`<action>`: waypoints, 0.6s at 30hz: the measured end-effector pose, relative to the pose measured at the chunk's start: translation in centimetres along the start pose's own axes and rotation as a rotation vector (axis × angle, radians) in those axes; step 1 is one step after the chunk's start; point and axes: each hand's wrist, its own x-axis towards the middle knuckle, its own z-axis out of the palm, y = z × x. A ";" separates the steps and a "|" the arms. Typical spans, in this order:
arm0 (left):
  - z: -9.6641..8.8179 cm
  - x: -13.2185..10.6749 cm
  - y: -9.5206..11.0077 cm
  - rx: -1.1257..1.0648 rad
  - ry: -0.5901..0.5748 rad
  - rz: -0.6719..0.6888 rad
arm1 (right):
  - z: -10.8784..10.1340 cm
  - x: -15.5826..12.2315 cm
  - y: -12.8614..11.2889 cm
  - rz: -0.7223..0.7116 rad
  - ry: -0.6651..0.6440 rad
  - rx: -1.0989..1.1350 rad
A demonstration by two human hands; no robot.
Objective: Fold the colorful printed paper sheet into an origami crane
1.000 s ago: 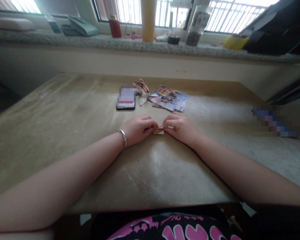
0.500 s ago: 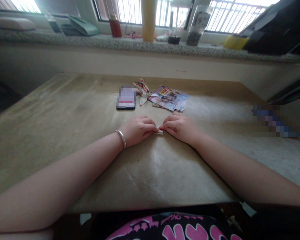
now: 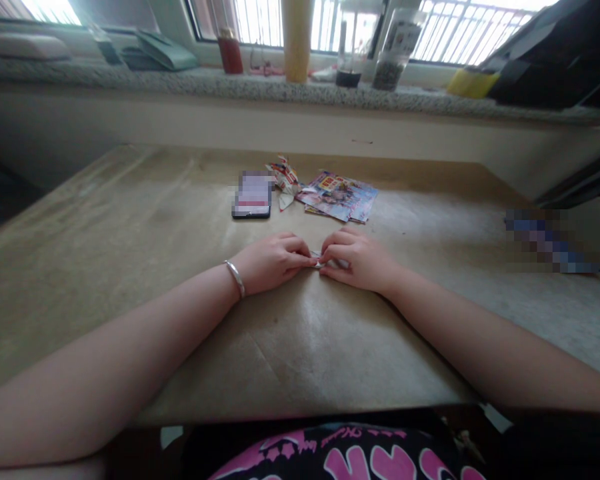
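Observation:
Between my fingertips, low over the middle of the table, is a small folded piece of paper (image 3: 317, 263), mostly covered by the fingers. My left hand (image 3: 275, 261), with a silver bracelet at its wrist, pinches the paper's left end. From the other side my right hand (image 3: 360, 259) closes thumb and fingers on its right part. A folded paper figure (image 3: 286, 181) with red print stands beyond the hands. Beside it lies a small stack of colourful printed sheets (image 3: 337, 197).
A phone (image 3: 253, 197) with a blurred screen lies left of the paper figure. At the table's right side is a blurred bluish object (image 3: 550, 243). The granite windowsill (image 3: 260, 83) behind holds a red jar (image 3: 230, 52), a yellow cylinder (image 3: 297, 43) and clear containers (image 3: 395, 50).
My right hand has shifted its grip, with its fingers now more curled over the paper. The left hand has moved slightly left at the wrist. The white strip shows less now.

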 end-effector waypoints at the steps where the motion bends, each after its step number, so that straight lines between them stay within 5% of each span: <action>1: 0.0 0.0 0.0 -0.008 0.005 -0.009 | 0.0 0.0 0.0 0.007 -0.005 -0.008; 12: 0.3 0.0 -0.1 -0.044 0.025 -0.076 | -0.1 0.3 -1.8 0.131 -0.022 -0.264; 18: 0.1 0.0 -0.1 -0.066 0.045 -0.155 | 0.2 0.1 -1.6 0.280 0.057 -0.076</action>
